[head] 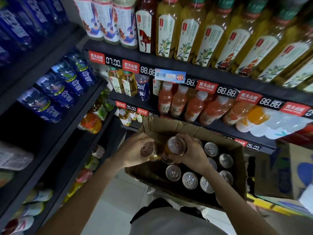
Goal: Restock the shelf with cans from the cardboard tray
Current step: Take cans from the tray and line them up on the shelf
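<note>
While the left hand (133,150) has its fingers wrapped around one yellow can (149,150), the right hand (191,153) grips a second can (176,145) right next to it, both lifted just over the cardboard tray (240,167). More silver-topped cans (189,180) sit inside. Black shelf (220,129) with orange juice bottles (194,107) runs behind.

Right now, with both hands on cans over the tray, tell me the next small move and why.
Probably lift both cans clear of the cardboard tray and carry them toward the shelf. The left hand already grips one can, and the right hand grips another can; both sit higher than the cans left in the tray.
</note>
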`<control>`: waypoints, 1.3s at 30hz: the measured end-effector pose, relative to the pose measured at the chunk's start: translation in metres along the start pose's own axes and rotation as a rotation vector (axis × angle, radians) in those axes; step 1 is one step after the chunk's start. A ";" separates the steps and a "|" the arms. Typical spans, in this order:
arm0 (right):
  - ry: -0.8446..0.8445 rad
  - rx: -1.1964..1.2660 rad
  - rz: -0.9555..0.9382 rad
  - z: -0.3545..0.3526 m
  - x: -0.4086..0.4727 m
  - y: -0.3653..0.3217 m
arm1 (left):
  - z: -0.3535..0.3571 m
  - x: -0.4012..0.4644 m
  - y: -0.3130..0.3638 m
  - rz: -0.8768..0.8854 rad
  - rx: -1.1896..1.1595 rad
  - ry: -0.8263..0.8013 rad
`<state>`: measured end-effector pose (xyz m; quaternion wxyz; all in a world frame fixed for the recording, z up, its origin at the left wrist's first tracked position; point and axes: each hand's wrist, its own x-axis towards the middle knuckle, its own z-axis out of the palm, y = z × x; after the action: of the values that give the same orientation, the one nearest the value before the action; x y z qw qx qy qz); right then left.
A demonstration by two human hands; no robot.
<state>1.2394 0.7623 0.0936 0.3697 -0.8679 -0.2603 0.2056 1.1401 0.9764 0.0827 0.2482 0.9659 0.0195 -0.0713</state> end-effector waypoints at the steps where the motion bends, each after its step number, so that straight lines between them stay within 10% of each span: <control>1: 0.020 0.111 0.041 -0.015 -0.001 -0.006 | -0.012 -0.001 0.006 -0.011 -0.117 0.068; 12: 0.147 0.706 -0.044 -0.166 0.002 -0.097 | -0.162 0.040 0.117 0.217 -0.826 0.611; 25: 0.526 0.427 -0.531 -0.350 -0.017 -0.196 | -0.325 0.109 0.279 0.583 -0.336 1.028; 39: 0.929 -0.080 -0.250 -0.449 0.071 -0.203 | -0.358 0.233 0.338 0.259 0.052 1.048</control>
<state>1.4810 0.6849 0.5223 0.4349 -0.8436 -0.1777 -0.2601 1.4415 0.8537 0.5200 0.1877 0.8724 0.0196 0.4509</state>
